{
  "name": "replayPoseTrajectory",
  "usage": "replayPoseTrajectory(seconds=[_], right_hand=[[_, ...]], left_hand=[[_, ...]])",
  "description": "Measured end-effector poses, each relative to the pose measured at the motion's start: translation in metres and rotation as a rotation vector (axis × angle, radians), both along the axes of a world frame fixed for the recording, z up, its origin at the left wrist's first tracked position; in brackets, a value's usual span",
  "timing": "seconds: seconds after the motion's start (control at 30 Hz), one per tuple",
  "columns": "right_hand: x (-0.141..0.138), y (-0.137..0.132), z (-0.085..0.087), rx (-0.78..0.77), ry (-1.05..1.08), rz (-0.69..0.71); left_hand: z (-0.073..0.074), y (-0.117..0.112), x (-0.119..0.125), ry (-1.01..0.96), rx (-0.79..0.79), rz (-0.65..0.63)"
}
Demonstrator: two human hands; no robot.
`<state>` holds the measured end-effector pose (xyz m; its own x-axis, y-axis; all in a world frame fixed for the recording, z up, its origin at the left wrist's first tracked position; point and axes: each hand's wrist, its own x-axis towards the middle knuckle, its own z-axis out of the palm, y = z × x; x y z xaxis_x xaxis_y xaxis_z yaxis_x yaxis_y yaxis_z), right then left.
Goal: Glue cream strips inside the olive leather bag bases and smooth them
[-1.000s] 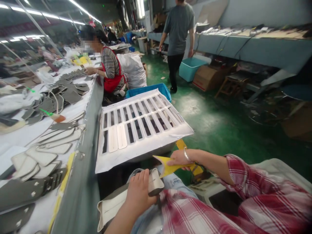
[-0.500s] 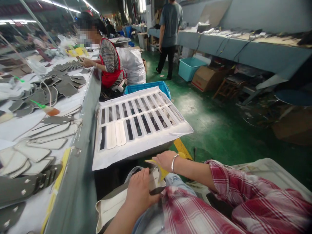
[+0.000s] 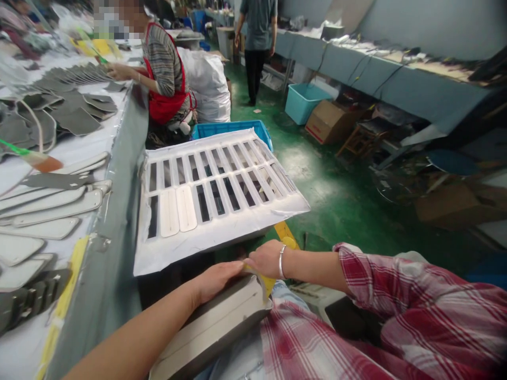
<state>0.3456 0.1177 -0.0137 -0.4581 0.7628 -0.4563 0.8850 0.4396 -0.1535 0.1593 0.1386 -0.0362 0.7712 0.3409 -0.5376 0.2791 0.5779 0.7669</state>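
Note:
Across my lap lies a long cream panel (image 3: 217, 316) with a grey back and a dark line along its length, its near side folded up. My left hand (image 3: 219, 278) is closed over its far edge, the fingertips meeting my right hand. My right hand (image 3: 266, 258), with a silver bangle at the wrist, pinches a thin yellow sheet (image 3: 270, 285) at the panel's right end. Ahead stands a white-covered slotted rack (image 3: 222, 232), with two cream oblong pieces (image 3: 187, 208) side by side on its near row. The tips of both hands are partly hidden by each other.
At left runs a long table (image 3: 114, 174) holding cream pieces (image 3: 51, 203), grey pieces (image 3: 79, 111) and an orange-filled bottle (image 3: 43, 161). A co-worker in a red apron (image 3: 166, 105) sits beyond. Behind the rack are a blue crate (image 3: 253, 126) and a standing person (image 3: 257, 42).
My left hand has moved up and right along the panel to meet my right hand. The panel has turned, showing more cream. The view has shifted, and the standing person has walked farther off.

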Motion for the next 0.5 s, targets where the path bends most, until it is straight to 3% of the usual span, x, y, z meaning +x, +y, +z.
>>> replayPoseTrajectory(seconds=[0.27, 0.5], right_hand=[[0.002, -0.004, 0.004, -0.033, 0.048, 0.101], [0.002, -0.01, 0.0, -0.01, 0.084, 0.096]], left_hand=[[-0.004, 0.0, -0.003, 0.153, 0.264, -0.212], [0.003, -0.006, -0.001, 0.19, 0.418, -0.272]])
